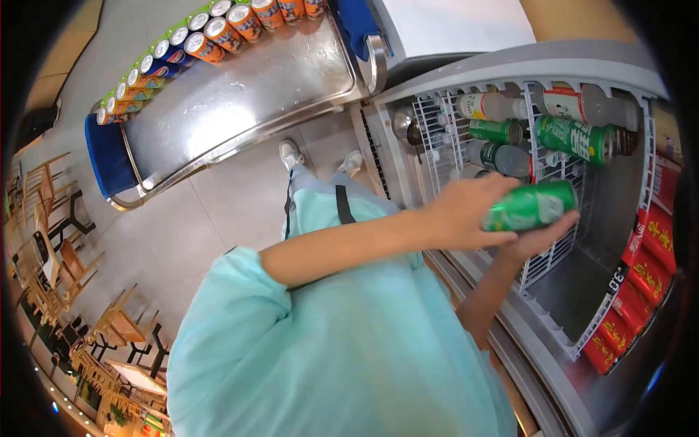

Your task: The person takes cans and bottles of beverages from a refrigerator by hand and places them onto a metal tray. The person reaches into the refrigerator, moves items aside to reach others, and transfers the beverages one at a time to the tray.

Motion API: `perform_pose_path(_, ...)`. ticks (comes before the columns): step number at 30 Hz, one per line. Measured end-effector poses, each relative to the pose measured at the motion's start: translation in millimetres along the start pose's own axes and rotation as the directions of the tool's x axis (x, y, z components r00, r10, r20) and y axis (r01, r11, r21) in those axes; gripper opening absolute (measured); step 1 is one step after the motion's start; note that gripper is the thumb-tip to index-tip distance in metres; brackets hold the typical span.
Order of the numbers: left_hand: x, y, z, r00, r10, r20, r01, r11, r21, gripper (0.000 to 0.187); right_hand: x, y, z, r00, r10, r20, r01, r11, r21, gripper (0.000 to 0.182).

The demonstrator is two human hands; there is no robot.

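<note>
A green drink can (pixel 535 206) lies sideways, held over the open chest cooler, its outline slightly blurred. My left hand (pixel 466 211) reaches across from the left and grips the near end, fingers above and thumb below. Cupped beneath the can, my right hand (pixel 542 237) closes on its underside and far end. Just beyond, a white wire basket (pixel 535 138) holds a green can (pixel 495 131), a larger green can (pixel 574 138) and several clear bottles (pixel 502 158) lying on their sides.
The cooler's grey rim (pixel 510 364) runs along my right side. A metal cart (pixel 240 109) with blue end bumpers (pixel 109 156) stands ahead to the left, carrying rows of orange (pixel 244 22) and blue cans (pixel 171 52). A white box (pixel 459 29) is beyond the cooler; wooden chairs (pixel 120 320) stand far left.
</note>
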State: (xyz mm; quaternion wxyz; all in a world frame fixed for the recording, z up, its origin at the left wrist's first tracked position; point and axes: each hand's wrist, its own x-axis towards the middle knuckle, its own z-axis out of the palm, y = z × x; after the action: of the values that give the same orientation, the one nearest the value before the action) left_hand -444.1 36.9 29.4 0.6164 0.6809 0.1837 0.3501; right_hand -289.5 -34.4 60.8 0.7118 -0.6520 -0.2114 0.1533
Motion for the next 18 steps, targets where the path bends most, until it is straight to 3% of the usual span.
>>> perform_pose_path(4, -38.3, -3.3, -80.8, 0.970, -0.223, -0.093, 0.219, 0.974, -0.054, 0.076, -28.2, 15.6, 86.3, 0.944, 0.101, 0.315, -0.102, 0.995, -0.012, 0.051)
perform_pose_path(7, -67.5, -9.6, -135.4, 0.929, -0.319, -0.187, 0.291, 0.942, -0.165, 0.069, -45.7, 36.2, 140.6, 0.833, 0.136, 0.536, -0.084, 0.989, -0.120, 0.048)
perform_pose_path(9, -92.1, -14.4, -164.6, 0.894, -0.373, -0.250, 0.309, 0.915, -0.260, 0.064, -60.0, 50.6, 173.1, 0.693, 0.258, 0.673, -0.233, 0.964, -0.130, 0.048)
perform_pose_path(11, -116.7, -18.8, -190.5, 0.860, -0.386, -0.333, 0.286, 0.906, -0.313, 0.059, -74.7, 62.2, 208.0, 0.540, 0.415, 0.732, -0.379, 0.897, -0.229, 0.047)
perform_pose_path(12, -127.6, -17.3, -201.4, 0.834, -0.419, -0.359, 0.271, 0.878, -0.395, 0.057, -82.7, 65.8, 225.7, 0.515, 0.451, 0.729, -0.320, 0.890, -0.324, 0.046)
perform_pose_path(15, -162.1, -24.8, -239.1, 0.739, -0.568, -0.363, 0.316, 0.768, -0.558, 0.061, -110.8, 85.2, 274.4, 0.355, 0.448, 0.820, -0.327, 0.882, -0.340, 0.044)
perform_pose_path(18, -196.2, -38.3, -272.1, 0.681, -0.615, -0.398, 0.306, 0.733, -0.608, 0.062, -145.1, 91.0, 319.2, 0.255, 0.485, 0.837, -0.270, 0.866, -0.420, 0.047)
